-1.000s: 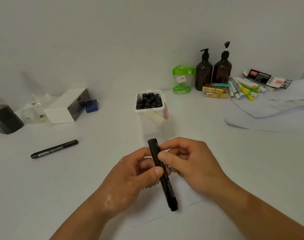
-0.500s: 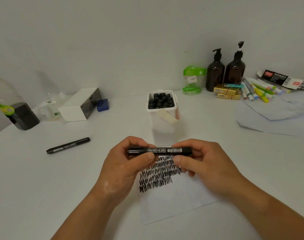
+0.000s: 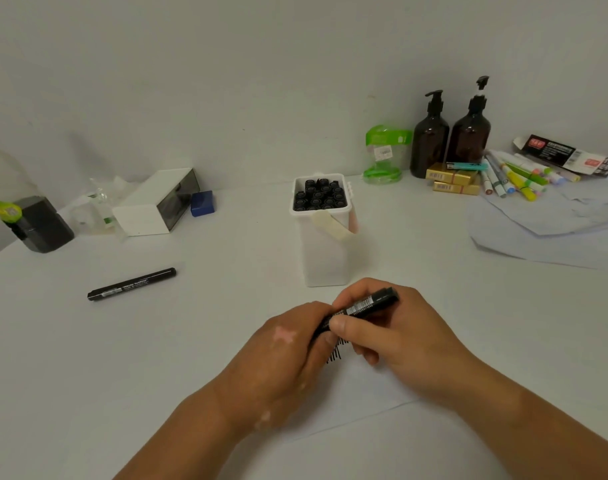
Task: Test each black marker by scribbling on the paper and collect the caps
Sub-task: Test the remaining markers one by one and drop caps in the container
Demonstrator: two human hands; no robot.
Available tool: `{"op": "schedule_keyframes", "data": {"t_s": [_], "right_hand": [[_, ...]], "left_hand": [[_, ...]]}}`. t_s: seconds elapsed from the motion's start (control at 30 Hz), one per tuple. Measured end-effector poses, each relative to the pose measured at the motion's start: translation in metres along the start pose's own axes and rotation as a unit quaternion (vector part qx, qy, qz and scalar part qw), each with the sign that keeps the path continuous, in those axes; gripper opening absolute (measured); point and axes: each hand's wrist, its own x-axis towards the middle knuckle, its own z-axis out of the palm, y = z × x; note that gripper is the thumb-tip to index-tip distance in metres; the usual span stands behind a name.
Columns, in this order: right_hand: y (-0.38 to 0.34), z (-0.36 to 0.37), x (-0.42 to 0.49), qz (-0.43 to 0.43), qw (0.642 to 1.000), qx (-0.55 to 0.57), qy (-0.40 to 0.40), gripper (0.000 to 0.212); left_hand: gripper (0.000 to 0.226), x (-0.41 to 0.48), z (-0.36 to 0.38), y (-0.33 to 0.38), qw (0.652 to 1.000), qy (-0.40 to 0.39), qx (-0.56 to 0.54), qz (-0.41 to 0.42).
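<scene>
Black marker [image 3: 369,304] pinched by right hand [image 3: 411,337], lower end hidden inside left hand [image 3: 281,355]

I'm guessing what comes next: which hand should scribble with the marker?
Probably the right hand: it grips the marker by its barrel, over the paper. The left hand only holds the lower end.

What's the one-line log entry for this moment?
left hand: grips lower end of black marker | right hand: pinches its barrel | under hands: scribbled paper | cap state: hidden
</scene>
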Motion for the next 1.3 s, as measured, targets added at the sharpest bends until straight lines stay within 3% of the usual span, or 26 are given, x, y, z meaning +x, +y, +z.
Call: {"op": "schedule_keyframes", "data": {"t_s": [0.2,0.5,0.6,0.7,0.77,0.87,0.97,1.03,1.13,1.3], "right_hand": [[-0.001,0.003,-0.001,0.011,1.0,0.005,0.0,0.016],[-0.004,-0.002,-0.002,-0.005,0.999,0.019,-0.03,0.018],[-0.004,-0.002,0.0,-0.014,1.0,0.02,0.018,0.015],[-0.003,-0.01,0.006,0.001,0.987,0.114,0.11,0.012],[-0.004,-0.018,0.007,0.018,0.981,0.143,0.126,0.006],[-0.003,-0.02,0.005,0.037,0.99,0.112,0.079,0.013],[0.002,-0.01,0.004,0.058,0.997,0.012,0.046,0.015],[0.007,-0.007,0.004,0.065,0.994,-0.078,0.05,0.009],[0.012,-0.005,0.004,0.072,0.988,-0.126,0.058,0.006],[0.014,-0.002,0.004,0.053,0.983,-0.168,0.057,0.026]], "left_hand": [[0.031,0.001,0.006,0.002,1.0,0.007,-0.015,0.008],[0.032,0.002,0.009,0.001,0.998,0.052,0.011,0.015],[0.025,0.003,0.01,-0.001,0.998,0.056,-0.017,0.021],[0.059,0.001,0.008,-0.012,0.998,0.054,0.018,-0.034],[0.08,0.0,0.008,-0.02,0.996,0.018,0.067,-0.058],[0.088,0.0,0.01,-0.023,0.99,-0.029,0.121,-0.073],[0.087,0.0,0.005,-0.027,0.986,-0.045,0.134,-0.09],[0.088,0.0,0.0,-0.031,0.984,-0.051,0.13,-0.11],[0.089,-0.002,-0.003,-0.034,0.984,-0.052,0.119,-0.125],[0.085,-0.002,-0.002,-0.035,0.984,-0.051,0.115,-0.128]]}}
